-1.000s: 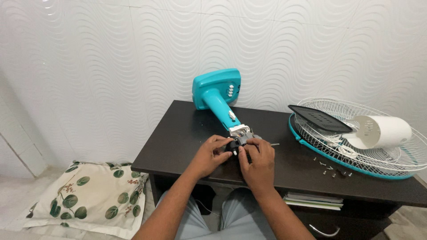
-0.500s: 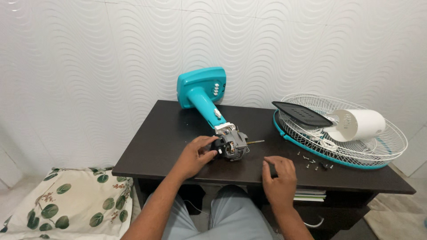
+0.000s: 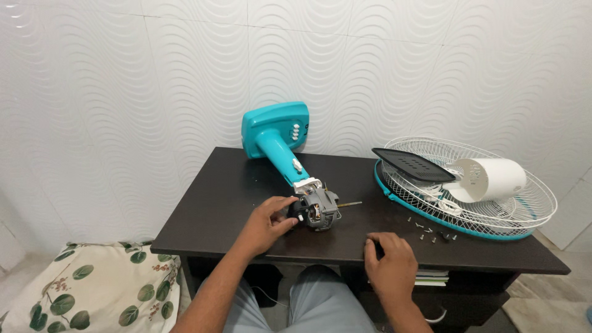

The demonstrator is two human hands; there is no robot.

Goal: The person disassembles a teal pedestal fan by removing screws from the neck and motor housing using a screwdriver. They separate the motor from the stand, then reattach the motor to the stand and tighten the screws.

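Observation:
A teal fan stand lies on its side on the dark table, its bare grey motor with a thin shaft pointing right. My left hand grips the near left side of the motor with fingers and thumb. My right hand rests at the table's front edge, fingers curled around a small dark object; what it is cannot be made out.
A white wire fan guard with a teal rim lies at the right, holding a white motor cover and a black flat panel. Several small screws lie loose in front of it. A leaf-print cushion sits on the floor left.
My right hand left the motor and moved right and nearer, down to the table's front edge. My left hand stayed on the motor. The view shifted, showing more of the table.

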